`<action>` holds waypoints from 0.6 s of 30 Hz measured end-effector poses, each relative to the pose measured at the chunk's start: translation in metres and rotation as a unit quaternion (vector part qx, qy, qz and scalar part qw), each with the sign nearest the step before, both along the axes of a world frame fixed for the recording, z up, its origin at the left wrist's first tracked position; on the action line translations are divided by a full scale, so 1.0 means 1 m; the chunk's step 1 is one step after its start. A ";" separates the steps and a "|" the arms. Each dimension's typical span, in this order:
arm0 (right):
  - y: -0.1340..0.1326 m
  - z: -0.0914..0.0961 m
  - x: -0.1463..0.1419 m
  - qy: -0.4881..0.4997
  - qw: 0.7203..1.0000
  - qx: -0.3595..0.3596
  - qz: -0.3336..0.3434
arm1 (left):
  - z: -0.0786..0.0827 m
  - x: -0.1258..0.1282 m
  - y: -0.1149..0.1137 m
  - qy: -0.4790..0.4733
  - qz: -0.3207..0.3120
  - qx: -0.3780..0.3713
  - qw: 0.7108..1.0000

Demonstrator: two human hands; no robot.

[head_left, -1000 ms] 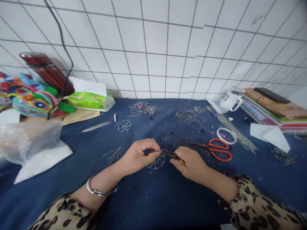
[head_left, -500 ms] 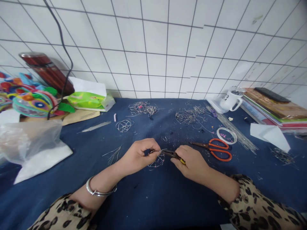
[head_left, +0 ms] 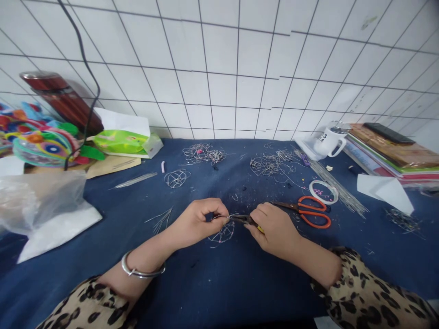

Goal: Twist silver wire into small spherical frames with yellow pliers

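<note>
Between thumb and finger, my left hand pinches a round wire frame with small pink beads, which hangs below the fingertips. My right hand is closed around pliers with yellow on the handle. The dark jaws of the pliers point left and meet the wire close to my left fingertips. Whether the jaws are clamped on the wire is too small to tell. Just beyond my right hand lie orange-handled scissors. A second round wire frame rests on the blue cloth, farther back on the left.
Tangled wire heaps lie at the back. A ring-shaped dish with pink beads and a bundle of straight wires are on the right, near a white mug and stacked books. Plastic bag and thermos stand left.
The view has shifted slightly. The pliers' tips sit at the wire by my left fingertips in both frames, and the beaded wire frame has tilted a little more into view.
</note>
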State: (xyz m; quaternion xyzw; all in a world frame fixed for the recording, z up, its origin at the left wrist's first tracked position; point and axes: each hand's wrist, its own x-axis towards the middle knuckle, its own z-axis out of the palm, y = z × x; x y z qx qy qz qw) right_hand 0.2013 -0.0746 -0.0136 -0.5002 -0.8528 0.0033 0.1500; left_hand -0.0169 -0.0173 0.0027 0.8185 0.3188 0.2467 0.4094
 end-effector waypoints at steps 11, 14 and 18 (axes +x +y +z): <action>0.000 -0.001 -0.001 -0.008 1.000 0.009 0.011 | -0.002 -0.001 0.000 -0.005 -0.005 -0.092 0.996; 0.000 0.000 0.000 -0.017 1.000 0.009 0.012 | -0.003 -0.001 0.000 -0.010 -0.009 -0.111 0.994; 0.000 0.000 0.001 -0.025 1.000 0.009 0.010 | -0.003 -0.001 0.000 -0.013 -0.011 -0.122 0.992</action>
